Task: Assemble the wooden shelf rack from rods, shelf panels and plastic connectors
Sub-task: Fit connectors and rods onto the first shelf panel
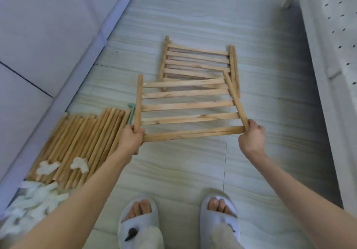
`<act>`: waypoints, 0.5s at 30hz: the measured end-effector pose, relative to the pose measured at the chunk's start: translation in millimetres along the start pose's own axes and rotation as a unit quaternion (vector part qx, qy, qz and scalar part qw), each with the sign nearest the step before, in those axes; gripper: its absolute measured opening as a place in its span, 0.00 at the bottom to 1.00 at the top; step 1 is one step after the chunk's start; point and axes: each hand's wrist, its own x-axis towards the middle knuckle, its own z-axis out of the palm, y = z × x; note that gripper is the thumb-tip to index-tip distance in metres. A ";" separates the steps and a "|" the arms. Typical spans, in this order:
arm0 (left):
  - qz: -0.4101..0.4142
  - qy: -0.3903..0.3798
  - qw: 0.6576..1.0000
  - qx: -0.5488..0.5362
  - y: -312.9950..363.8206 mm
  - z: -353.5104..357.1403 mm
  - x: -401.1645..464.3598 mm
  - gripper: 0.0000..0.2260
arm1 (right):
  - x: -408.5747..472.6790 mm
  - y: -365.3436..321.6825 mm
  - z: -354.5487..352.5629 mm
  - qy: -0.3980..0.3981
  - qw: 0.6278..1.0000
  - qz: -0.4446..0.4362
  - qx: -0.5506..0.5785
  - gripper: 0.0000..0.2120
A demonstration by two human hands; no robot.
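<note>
I hold a slatted wooden shelf panel (188, 105) above the tiled floor, tilted away from me. My left hand (131, 137) grips the near end of its left side rod. My right hand (251, 135) grips the near end of its right side rod. A stack of more shelf panels (197, 59) lies on the floor beyond it, partly hidden by the held panel. A pile of wooden rods (81, 144) lies on the floor at the left. White plastic connectors (79, 164) rest on the rods, and several more connectors (36, 196) are heaped at the lower left.
A grey padded sofa (48, 36) runs along the left. White furniture with a perforated side (336, 55) stands at the right. A green tool (131, 113) lies beside the rods. My slippered feet (179, 221) stand at the bottom on the tiled floor (193, 171).
</note>
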 end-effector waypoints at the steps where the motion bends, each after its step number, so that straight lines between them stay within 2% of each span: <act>1: -0.009 -0.012 1.000 0.005 -3.5 -3.9 -9.5 0.12 | -7.7 1.5 -4.9 -0.002 1.000 -0.004 -0.020 0.24; 4: -0.024 -0.033 0.999 -0.007 -0.9 -15.0 -28.9 0.13 | -21.6 -3.2 -23.5 0.013 0.999 -0.011 -0.035 0.20; 7: -0.065 -0.066 0.995 -0.028 12.6 -27.6 -39.1 0.14 | -21.3 -20.6 -45.7 0.054 0.998 -0.006 0.010 0.16; 9: -0.086 -0.110 0.990 0.013 19.2 -34.9 -46.1 0.15 | -15.4 -34.7 -58.3 0.083 0.988 0.058 0.114 0.15; 11: -0.086 -0.151 0.983 0.059 21.3 -40.0 -49.5 0.16 | -9.6 -45.9 -65.4 0.101 0.959 0.133 0.231 0.15; 15: -0.055 -0.202 0.971 0.119 17.7 -46.5 -48.3 0.20 | -2.8 -65.2 -67.2 0.083 0.908 0.176 0.372 0.10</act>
